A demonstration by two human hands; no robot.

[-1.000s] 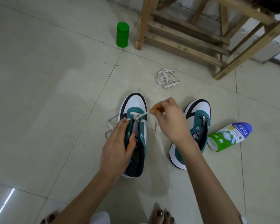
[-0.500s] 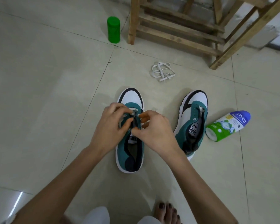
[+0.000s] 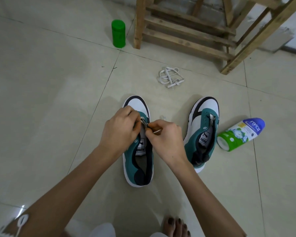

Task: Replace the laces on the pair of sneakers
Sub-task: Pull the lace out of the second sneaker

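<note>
Two teal, white and black sneakers stand on the tiled floor, toes pointing away. Both hands work over the left sneaker (image 3: pixel 138 161) at its front eyelets. My left hand (image 3: pixel 120 130) has its fingers curled over the eyelet edge and pinches the white lace there. My right hand (image 3: pixel 164 139) pinches the lace end beside the tongue. The lace is mostly hidden under the fingers. The right sneaker (image 3: pixel 202 132) stands apart to the right with no lace visible in its eyelets. A loose bundle of white laces (image 3: pixel 170 76) lies on the floor beyond the shoes.
A green and blue bottle (image 3: pixel 240 135) lies on its side right of the right sneaker. A green canister (image 3: pixel 118 34) stands at the back beside a wooden frame (image 3: pixel 186 33). My bare foot (image 3: pixel 175 227) shows at the bottom edge.
My right hand came down from pulling the lace up and joined my left hand at the left sneaker's front eyelets. The view shifted slightly closer.
</note>
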